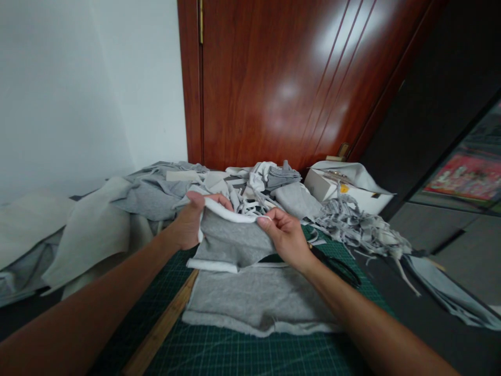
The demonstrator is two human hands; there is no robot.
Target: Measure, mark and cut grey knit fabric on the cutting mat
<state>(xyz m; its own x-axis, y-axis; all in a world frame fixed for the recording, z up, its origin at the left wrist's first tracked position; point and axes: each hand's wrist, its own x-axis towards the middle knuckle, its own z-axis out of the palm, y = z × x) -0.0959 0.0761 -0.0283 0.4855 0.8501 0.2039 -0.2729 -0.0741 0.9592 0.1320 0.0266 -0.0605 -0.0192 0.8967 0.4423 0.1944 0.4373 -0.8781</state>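
Observation:
A piece of grey fabric (230, 235) with a white folded edge hangs between my two hands, lifted off the mat. My left hand (191, 219) grips its upper left corner, the thumb on top. My right hand (285, 235) pinches the white edge between thumb and fingers farther right. Below lies a second grey fabric piece (254, 297), spread flat with a thick rolled near edge. It rests on the green cutting mat (219, 355). Black-handled scissors (340, 266) lie partly hidden behind my right wrist.
A wooden ruler (164, 324) lies slantwise on the mat at left. Piled fabric (152, 193) covers the back and left. Tangled fabric scraps (360, 230) sit at right, before a white box (352, 193). Behind stand a brown door (274, 94) and a white wall (97, 94).

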